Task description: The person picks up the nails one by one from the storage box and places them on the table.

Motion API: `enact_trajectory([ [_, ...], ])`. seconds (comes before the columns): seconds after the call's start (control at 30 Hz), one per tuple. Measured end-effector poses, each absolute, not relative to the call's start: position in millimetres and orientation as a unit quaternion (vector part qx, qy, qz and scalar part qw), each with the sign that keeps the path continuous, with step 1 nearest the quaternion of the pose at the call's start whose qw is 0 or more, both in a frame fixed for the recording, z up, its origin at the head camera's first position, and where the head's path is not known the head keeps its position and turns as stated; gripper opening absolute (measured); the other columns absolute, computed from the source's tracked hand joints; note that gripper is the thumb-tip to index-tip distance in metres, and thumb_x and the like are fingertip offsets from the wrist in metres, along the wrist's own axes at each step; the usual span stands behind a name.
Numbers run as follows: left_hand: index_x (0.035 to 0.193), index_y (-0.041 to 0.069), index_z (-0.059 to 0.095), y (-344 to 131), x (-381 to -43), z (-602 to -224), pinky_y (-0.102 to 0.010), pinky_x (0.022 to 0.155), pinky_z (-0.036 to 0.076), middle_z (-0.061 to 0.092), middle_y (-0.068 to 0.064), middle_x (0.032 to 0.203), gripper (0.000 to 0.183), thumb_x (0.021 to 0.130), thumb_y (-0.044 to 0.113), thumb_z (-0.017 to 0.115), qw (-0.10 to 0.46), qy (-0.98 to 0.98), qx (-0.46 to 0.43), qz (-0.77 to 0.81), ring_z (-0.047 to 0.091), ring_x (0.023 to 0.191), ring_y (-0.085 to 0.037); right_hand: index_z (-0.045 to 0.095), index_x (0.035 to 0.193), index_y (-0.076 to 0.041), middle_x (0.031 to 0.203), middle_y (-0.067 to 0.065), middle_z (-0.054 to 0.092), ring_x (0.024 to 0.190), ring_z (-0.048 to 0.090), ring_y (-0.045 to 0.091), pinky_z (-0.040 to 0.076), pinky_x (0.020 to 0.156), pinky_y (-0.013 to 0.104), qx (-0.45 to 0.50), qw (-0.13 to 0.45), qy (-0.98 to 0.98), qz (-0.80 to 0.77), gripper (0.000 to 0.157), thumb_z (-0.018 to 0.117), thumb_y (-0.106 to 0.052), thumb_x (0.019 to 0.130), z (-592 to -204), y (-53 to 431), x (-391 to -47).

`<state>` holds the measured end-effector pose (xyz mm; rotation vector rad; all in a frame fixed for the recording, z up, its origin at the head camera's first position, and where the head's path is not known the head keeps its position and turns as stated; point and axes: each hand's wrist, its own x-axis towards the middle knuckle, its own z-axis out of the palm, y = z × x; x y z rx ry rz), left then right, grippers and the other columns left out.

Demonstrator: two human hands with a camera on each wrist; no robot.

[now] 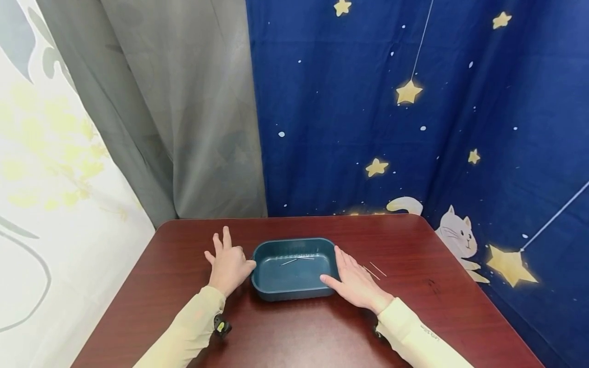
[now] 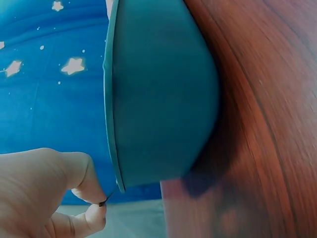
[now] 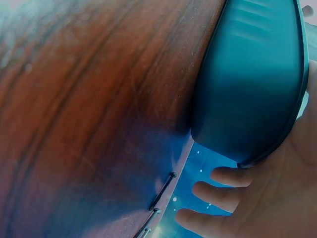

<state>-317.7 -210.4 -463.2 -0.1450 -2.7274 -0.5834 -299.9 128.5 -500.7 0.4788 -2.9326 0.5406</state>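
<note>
A dark teal oval tub (image 1: 294,292) stands on the table between both hands. Two thin nails (image 1: 289,262) lie in it. At its left end my left hand (image 1: 230,268) pinches a thin dark nail (image 2: 110,196) between thumb and index finger, close beside the rim; the other fingers are spread. My right hand (image 1: 359,283) rests against the tub's right end with fingers straight and the thumb over the rim. Light-coloured nails (image 1: 371,273) lie on the table just beyond the right hand. In the right wrist view, nails (image 3: 162,191) with small round heads show near the table edge.
The tub is on a reddish-brown wooden table (image 1: 294,337). Farther right are small thin dark pieces (image 1: 433,286), too small to make out. A grey curtain (image 1: 207,128) and a blue star-patterned curtain (image 1: 340,128) hang behind the table's far edge.
</note>
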Motion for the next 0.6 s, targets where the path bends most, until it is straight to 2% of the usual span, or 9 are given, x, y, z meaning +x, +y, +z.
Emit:
enact_trajectory([
  [0.13, 0.046, 0.019, 0.053, -218.4, -315.0, -464.1, -0.078, 0.081, 0.003, 0.004, -0.025, 0.147, 0.026, 0.068, 0.026, 0.065, 0.171, -0.963, -0.045, -0.203, -0.001, 0.130, -0.049, 0.007, 0.147, -0.013, 0.151, -0.004, 0.010, 0.135, 0.016, 0.018, 0.023, 0.103, 0.045, 0.156, 0.054, -0.972, 0.169, 0.096, 0.035, -0.074, 0.079, -501.7, 129.3, -301.6],
  [0.33, 0.046, 0.019, 0.052, -226.5, -312.5, -475.4, -0.078, 0.081, 0.004, 0.004, -0.025, 0.147, 0.027, 0.069, 0.024, 0.066, 0.161, -0.965, -0.044, -0.203, -0.002, 0.130, -0.048, 0.009, 0.147, -0.013, 0.151, -0.003, 0.011, 0.135, 0.016, 0.017, 0.023, 0.103, 0.044, 0.160, 0.057, -0.970, 0.174, 0.094, 0.039, -0.072, 0.080, -500.7, 130.3, -302.7],
  [0.6, 0.046, 0.019, 0.053, -237.7, -309.5, -494.1, -0.077, 0.082, 0.004, 0.008, -0.029, 0.145, 0.030, 0.070, 0.025, 0.070, 0.111, -0.976, -0.034, -0.185, -0.002, 0.129, -0.051, 0.007, 0.147, -0.013, 0.151, -0.004, 0.009, 0.135, 0.015, 0.018, 0.022, 0.104, 0.044, 0.159, 0.052, -0.970, 0.174, 0.096, 0.036, -0.074, 0.079, -501.2, 130.1, -302.2],
])
